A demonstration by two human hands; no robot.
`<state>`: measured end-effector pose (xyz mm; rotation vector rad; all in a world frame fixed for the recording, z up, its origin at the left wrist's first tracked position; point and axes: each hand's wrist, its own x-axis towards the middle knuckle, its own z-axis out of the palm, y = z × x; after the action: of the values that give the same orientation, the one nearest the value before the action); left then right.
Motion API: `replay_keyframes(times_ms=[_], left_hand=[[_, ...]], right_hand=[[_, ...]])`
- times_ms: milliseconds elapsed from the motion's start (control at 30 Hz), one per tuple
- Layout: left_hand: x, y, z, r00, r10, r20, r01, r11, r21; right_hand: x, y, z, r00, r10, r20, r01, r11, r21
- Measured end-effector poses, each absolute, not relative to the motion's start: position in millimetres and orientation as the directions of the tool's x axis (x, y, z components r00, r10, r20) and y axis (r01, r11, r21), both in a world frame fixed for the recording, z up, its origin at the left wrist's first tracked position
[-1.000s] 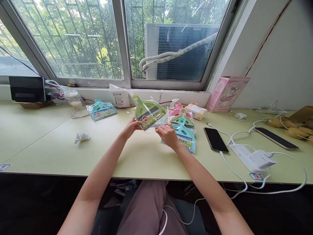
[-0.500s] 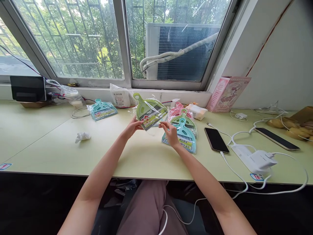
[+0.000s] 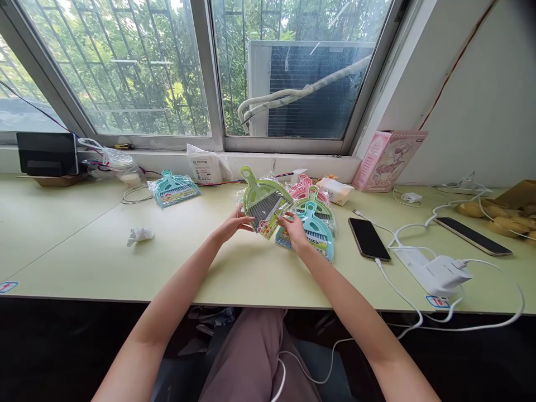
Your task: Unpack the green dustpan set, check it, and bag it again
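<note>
A green dustpan and brush set (image 3: 264,202) in a clear wrapper is held tilted above the table, its handle toward the upper left. My left hand (image 3: 235,224) grips its left side, with the thumb and fingers at the edge. On the lower right edge my right hand (image 3: 293,228) pinches the wrapped set. Just right of it on the table are overlapping wrapped sets: a blue one (image 3: 317,230) in front, a green one (image 3: 325,211) behind and a pink one (image 3: 302,188) at the back. Another blue set (image 3: 172,188) lies at the back left.
Crumpled tissue (image 3: 140,236) lies on the left of the table (image 3: 100,262). To the right are a phone (image 3: 369,238), a power strip (image 3: 419,271) with white cables, and a second phone (image 3: 473,235). A pink box (image 3: 387,161) and tissue pack (image 3: 335,191) stand behind.
The held green set has turned clockwise and come slightly lower and to the right. My right hand now grips its lower right edge.
</note>
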<state>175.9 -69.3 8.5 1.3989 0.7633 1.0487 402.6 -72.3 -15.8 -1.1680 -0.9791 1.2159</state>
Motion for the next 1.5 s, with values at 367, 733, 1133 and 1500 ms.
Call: replay_keyframes(times_ms=[367, 733, 1133, 1500], left_hand=[[189, -72, 3, 0.321, 0.921, 0.221, -0.190, -0.166, 0.968], [187, -68, -1, 0.430, 0.895, 0.116, -0.083, -0.089, 0.993], [168, -45, -7, 0.006, 1.000, 0.016, -0.139, -0.015, 0.990], [143, -43, 9, -0.176, 0.976, 0.125, -0.100, -0.144, 0.984]], right_hand=[[387, -75, -13, 0.150, 0.988, 0.047, -0.460, 0.112, -0.881], [396, -72, -16, 0.228, 0.974, -0.023, -0.477, 0.091, -0.874], [392, -76, -14, 0.191, 0.980, -0.051, -0.439, 0.039, -0.898], [400, -82, -2, 0.156, 0.985, 0.075, -0.229, 0.110, -0.967]])
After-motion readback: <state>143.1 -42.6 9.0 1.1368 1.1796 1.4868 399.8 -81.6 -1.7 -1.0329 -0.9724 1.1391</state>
